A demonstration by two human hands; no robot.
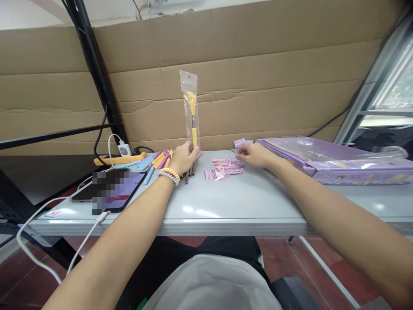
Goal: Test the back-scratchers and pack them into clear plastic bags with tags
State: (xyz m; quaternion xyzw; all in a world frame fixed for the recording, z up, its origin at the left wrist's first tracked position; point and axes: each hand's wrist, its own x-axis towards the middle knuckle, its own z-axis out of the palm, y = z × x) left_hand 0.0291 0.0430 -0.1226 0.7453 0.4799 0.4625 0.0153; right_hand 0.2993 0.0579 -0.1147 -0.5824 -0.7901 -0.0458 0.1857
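My left hand (pixel 184 158) is closed round the lower end of a clear plastic bag with a yellow hand-shaped back scratcher (pixel 192 110) inside, standing upright above the table. Just beyond my left wrist lie several blue, yellow and pink back scratchers (pixel 156 160), with brown-metal rods (pixel 186 176) showing under the hand. My right hand (pixel 254 155) rests low over the table, its fingers bent together beside small purple printed cards (pixel 227 168); what is between the fingertips, if anything, is hidden. Behind that hand sits another small pile of purple cards (pixel 241 143).
A purple box (pixel 361 174) with clear plastic bags (pixel 322 146) on top fills the table's right side. Left are two phones (pixel 129 196), white cables (pixel 41 211) and a charger (pixel 124 149). Cardboard (pixel 258 86) backs the table; a black metal post (pixel 100 69) rises at left.
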